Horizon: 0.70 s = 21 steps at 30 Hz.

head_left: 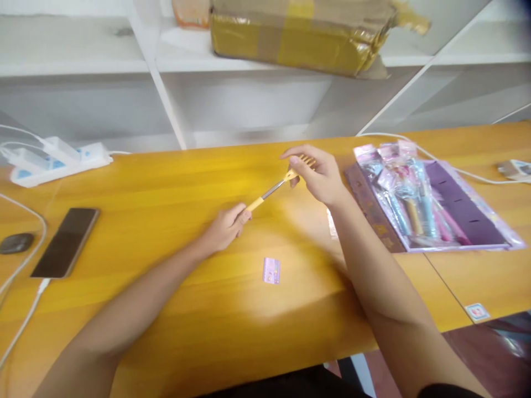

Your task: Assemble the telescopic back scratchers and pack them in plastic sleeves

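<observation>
A yellow back scratcher (272,190) with a metal rod is stretched between my two hands above the wooden table. Its yellow handle is gripped in my left hand (227,225), closed around the lower end. At the upper end, my right hand (317,172) has its thumb and fingers on the clawed head, partly covering it; the index finger sticks out to the left. A small purple printed card (271,271) lies on the table below the hands. Another small packet or card (332,225) is half hidden by my right forearm.
A purple box (468,207) at the right holds several bagged blue, pink and yellow items. At the left are a phone (66,242) on a white cable, a black mouse-like object (16,243) and a power strip (62,163). A taped carton (298,36) sits on the shelf behind.
</observation>
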Motion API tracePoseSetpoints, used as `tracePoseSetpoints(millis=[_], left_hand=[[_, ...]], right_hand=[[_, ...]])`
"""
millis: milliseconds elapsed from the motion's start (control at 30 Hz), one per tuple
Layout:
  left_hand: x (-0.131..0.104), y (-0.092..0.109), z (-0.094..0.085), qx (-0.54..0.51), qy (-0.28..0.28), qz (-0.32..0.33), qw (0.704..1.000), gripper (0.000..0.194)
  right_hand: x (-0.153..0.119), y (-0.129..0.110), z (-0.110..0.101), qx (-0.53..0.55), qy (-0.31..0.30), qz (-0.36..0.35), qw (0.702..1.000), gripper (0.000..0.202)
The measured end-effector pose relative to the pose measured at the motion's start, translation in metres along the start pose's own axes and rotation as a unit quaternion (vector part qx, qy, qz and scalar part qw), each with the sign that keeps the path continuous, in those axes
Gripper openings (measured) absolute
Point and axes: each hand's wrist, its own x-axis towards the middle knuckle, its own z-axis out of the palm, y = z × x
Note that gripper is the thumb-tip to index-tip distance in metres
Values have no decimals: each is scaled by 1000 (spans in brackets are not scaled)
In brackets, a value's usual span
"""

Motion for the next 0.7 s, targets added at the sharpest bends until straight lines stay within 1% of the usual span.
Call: tracePoseSetpoints(millis=[67,100,167,233,300,367,400,467,533,567,633,700], left_hand=[[-1,3,-4,23,13,5,1000,36],[-2,6,-7,57,25,7,998,35],[-4,14,-15,164,47,12,985,31],[-7,25,-22,292,57,24,954,22],[-13,37,-26,396,50,45,916,14],[-20,49,-25,460,40,64,885,11],[-25,55,-22,480,33,67,874,11],[-34,65,-16,511,21,53,858,14],[-42,72,-11,537,11,19,843,18],[-45,75,-9,548,7,0,836,20],[-49,78,-6,566,-2,-30,824,22],[-52,80,-8,582,-10,-43,812,25]], right_hand=[[-2,-4,-7,-10,-11,-19,1000,36],[-4,-5,-11,-19,-20,-26,999,35],[-12,-9,-15,-50,-49,-43,997,33],[-23,-14,-18,-91,-82,-71,990,28],[-38,-21,-19,-127,-121,-96,980,22],[-55,-29,-17,-149,-156,-111,970,19],[-63,-34,-15,-161,-171,-115,965,19],[-79,-42,-9,-200,-187,-117,955,17],[-93,-52,-1,-281,-183,-104,936,14],[-99,-57,3,-333,-178,-97,921,14],[-109,-67,11,-431,-167,-94,882,16],[-115,-76,16,-494,-159,-112,847,19]])
